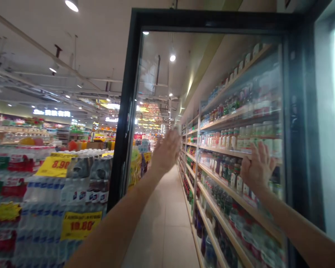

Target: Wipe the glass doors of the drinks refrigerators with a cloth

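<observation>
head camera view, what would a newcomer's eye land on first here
Probably the big dark-framed glass door filling the middle and right, with the person's left hand and right hand raised before its glass; whether they touch it is unclear. Next, likely the yellow price signs among packed bottles at left, then the long bottle-lined shelves appearing in the pane's right half.

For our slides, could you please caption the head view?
Left hand and right hand raised before a dark-framed glass door showing shelved bottles.
</observation>
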Demonstrator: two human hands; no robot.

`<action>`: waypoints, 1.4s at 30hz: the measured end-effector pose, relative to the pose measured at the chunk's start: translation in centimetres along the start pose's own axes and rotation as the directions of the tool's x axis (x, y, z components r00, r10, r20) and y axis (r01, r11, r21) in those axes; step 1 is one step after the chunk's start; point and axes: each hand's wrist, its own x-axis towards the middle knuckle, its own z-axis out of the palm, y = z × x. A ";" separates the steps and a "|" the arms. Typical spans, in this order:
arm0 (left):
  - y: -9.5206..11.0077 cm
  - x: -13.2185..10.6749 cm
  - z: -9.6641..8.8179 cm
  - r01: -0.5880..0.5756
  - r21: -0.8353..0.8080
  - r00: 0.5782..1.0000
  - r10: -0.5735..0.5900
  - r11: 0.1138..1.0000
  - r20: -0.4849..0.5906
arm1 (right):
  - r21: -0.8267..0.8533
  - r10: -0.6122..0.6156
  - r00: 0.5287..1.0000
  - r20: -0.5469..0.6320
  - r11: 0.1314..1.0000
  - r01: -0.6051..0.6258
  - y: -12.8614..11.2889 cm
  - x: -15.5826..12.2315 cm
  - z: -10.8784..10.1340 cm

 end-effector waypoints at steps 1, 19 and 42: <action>-1.2 -0.3 -0.2 0.158 0.017 0.986 -0.157 0.987 -0.062 | -0.002 0.000 1.000 0.004 1.000 0.000 0.0 0.0 0.0; 0.3 -15.1 -2.0 -0.136 -0.038 0.983 0.139 0.990 0.123 | 0.010 -0.006 1.000 -0.026 1.000 0.006 0.1 0.0 0.4; 0.8 -10.4 -1.8 0.129 0.064 0.991 -0.126 0.990 -0.048 | 0.023 -0.007 1.000 -0.023 1.000 0.008 0.1 0.2 0.0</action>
